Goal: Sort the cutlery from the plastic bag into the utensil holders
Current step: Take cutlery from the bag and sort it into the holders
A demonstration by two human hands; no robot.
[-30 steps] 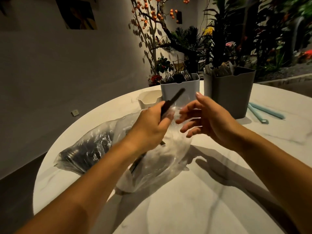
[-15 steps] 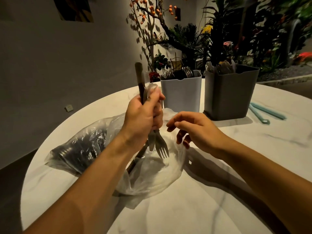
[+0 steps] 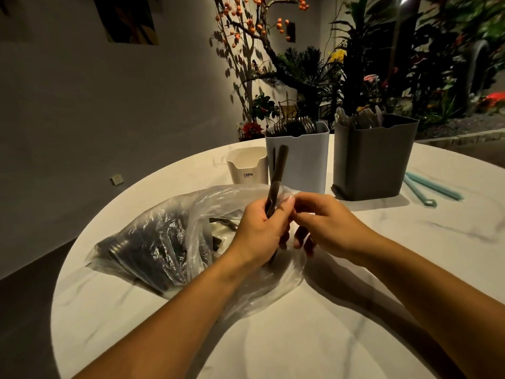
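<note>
Both forearms are bare from the lower edge of the view to the wrists, with no sleeve, watch or bracelet showing. The left hand [image 3: 262,233] shows a long pale thumbnail; the right hand [image 3: 328,228] wears no rings.

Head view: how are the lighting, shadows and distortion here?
Head view: dim overall, light falling on the white table; both arms cast hard shadows; glare on the plastic bag; wide-angle bending at the edges; cutlery handles in the left hand stay readable.
</note>
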